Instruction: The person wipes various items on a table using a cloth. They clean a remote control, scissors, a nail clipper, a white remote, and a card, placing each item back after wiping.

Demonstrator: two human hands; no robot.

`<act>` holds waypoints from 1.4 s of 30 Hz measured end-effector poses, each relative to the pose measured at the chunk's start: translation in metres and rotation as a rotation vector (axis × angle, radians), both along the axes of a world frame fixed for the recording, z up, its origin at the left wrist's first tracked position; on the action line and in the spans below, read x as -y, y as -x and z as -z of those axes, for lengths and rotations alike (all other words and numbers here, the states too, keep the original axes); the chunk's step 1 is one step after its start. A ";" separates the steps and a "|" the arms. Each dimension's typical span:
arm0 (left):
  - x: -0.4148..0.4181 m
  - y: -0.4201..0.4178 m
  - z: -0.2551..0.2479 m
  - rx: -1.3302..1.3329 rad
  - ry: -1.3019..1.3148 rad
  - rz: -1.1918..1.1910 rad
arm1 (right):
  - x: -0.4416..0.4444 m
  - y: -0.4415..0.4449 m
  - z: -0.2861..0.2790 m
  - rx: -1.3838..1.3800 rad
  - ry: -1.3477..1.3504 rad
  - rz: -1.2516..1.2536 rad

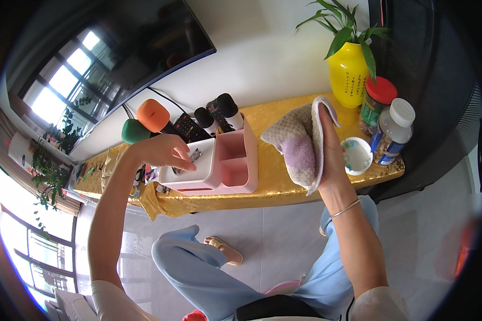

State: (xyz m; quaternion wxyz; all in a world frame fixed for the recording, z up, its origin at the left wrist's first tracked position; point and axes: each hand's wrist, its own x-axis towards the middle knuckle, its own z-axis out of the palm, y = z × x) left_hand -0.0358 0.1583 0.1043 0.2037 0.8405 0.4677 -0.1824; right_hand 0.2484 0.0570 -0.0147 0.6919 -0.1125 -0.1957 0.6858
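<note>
My right hand [332,156] holds a folded grey and lilac cloth [299,144] above the gold-covered cabinet top. My left hand [160,151] is over the white lid of a pink organizer box [235,188], its fingers bent down. Beside its fingertips is a small clear and dark object [195,155] on the lid; whether the fingers grip it, I cannot tell. Behind the lid stand remote controls [190,127] and microphones with black heads [227,105]. An orange-covered microphone [153,115] and a green-covered one [135,131] lean left of them.
To the right are a white bowl [357,156], a red-lidded jar [379,98], a white-capped plastic jar [393,132] and a yellow vase [347,76] with a plant. A television [144,48] hangs above. Scissors and small items lie left of the box.
</note>
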 end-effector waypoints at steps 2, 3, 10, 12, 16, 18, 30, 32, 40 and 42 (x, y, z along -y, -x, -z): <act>0.001 0.000 0.001 0.065 -0.060 0.012 | -0.002 0.002 0.001 -0.014 0.001 -0.004; 0.000 -0.004 0.005 0.168 -0.083 0.019 | -0.003 0.004 0.001 -0.022 0.010 0.005; 0.002 -0.078 0.047 0.045 -0.050 0.205 | -0.003 0.003 0.001 -0.003 0.022 0.032; -0.001 -0.084 0.064 -0.081 0.012 0.197 | -0.006 0.006 0.002 -0.034 0.012 0.045; -0.011 -0.092 0.084 -0.142 0.109 0.261 | -0.008 0.004 0.003 -0.060 0.019 0.065; -0.016 -0.100 0.079 -0.170 0.257 0.301 | -0.006 0.003 0.002 -0.069 0.032 0.066; -0.029 -0.101 0.105 -0.204 0.353 0.199 | -0.006 0.001 0.006 -0.054 0.052 0.059; -0.026 -0.104 0.101 -0.182 0.362 0.192 | -0.005 -0.001 0.007 -0.043 0.053 0.045; -0.035 -0.095 0.108 -0.107 0.335 0.264 | -0.005 -0.001 0.006 -0.039 0.045 0.054; -0.036 -0.096 0.108 -0.094 0.344 0.258 | -0.005 -0.001 0.005 -0.041 0.048 0.057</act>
